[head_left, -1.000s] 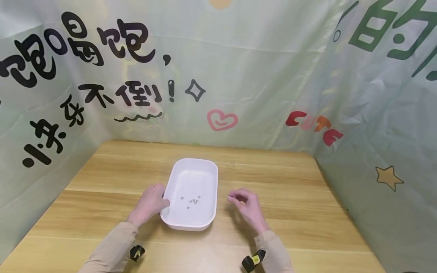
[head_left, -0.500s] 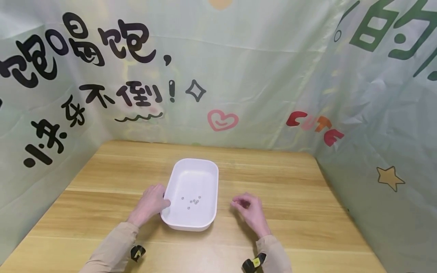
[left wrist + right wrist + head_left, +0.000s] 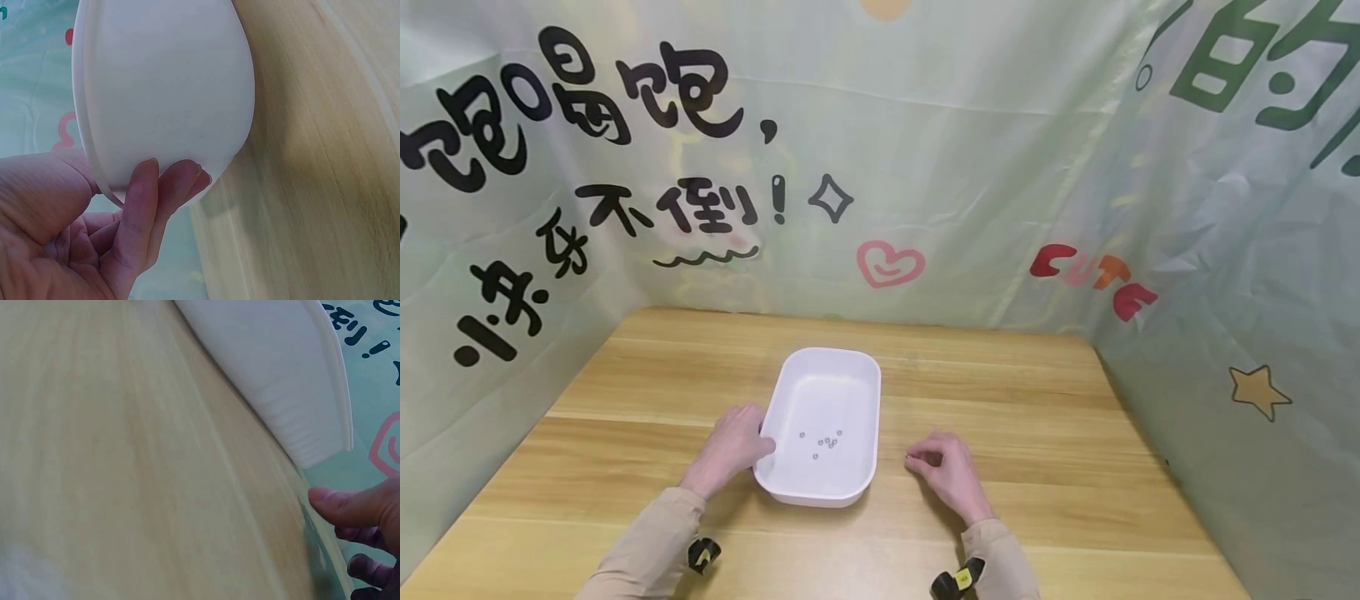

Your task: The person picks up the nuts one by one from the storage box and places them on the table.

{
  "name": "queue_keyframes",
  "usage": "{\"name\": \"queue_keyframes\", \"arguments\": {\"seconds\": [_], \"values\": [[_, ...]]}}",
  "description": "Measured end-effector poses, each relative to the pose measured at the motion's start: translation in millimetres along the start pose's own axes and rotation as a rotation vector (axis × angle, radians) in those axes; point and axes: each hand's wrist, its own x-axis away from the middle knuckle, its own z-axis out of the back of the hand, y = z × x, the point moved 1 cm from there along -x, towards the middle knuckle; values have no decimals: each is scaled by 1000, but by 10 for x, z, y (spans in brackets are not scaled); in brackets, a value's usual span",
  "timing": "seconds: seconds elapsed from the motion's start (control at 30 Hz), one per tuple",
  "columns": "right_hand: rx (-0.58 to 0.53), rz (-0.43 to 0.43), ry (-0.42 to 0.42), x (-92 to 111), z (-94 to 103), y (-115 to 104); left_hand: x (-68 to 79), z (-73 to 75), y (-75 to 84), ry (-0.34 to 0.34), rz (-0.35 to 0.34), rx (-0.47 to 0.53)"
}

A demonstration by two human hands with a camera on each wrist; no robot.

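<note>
A white rectangular tray (image 3: 823, 400) stands on the wooden table, with several tiny greyish ring-like pieces (image 3: 827, 442) scattered over its floor. My left hand (image 3: 733, 442) holds the tray's left side: the thumb hooks over the rim and the fingers press the outer wall. The left wrist view shows those fingers (image 3: 140, 200) against the white wall (image 3: 169, 81). To the right of the tray, low over the tabletop, my right hand (image 3: 951, 471) has thumb and index fingertips brought together. I cannot tell whether something tiny is between them. In the right wrist view its thumb (image 3: 337, 505) points toward the tray.
Pale printed cloth (image 3: 970, 183) hangs along the back and both sides of the wooden table (image 3: 1037, 400). A black wrist-camera unit (image 3: 957, 579) sits at the right sleeve, another black unit (image 3: 703, 554) at the left one.
The right hand has shifted slightly toward the table's front edge, its thumb and index fingertips still together. The left hand and the tray have kept their places, and the small pieces lie as before.
</note>
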Motion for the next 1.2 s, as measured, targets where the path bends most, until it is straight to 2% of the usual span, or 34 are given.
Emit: {"name": "queue_keyframes", "arguments": {"seconds": [0.2,0.47,1.2], "values": [[28,-16,-11,-2,-8,42,-7,-3,-2,5,-8,-9],[60,19,24,15,4,43,-7,-8,3,4,-3,-11],[92,3,80,35,8,-1,1,-2,-5,-3,6,-3]]}}
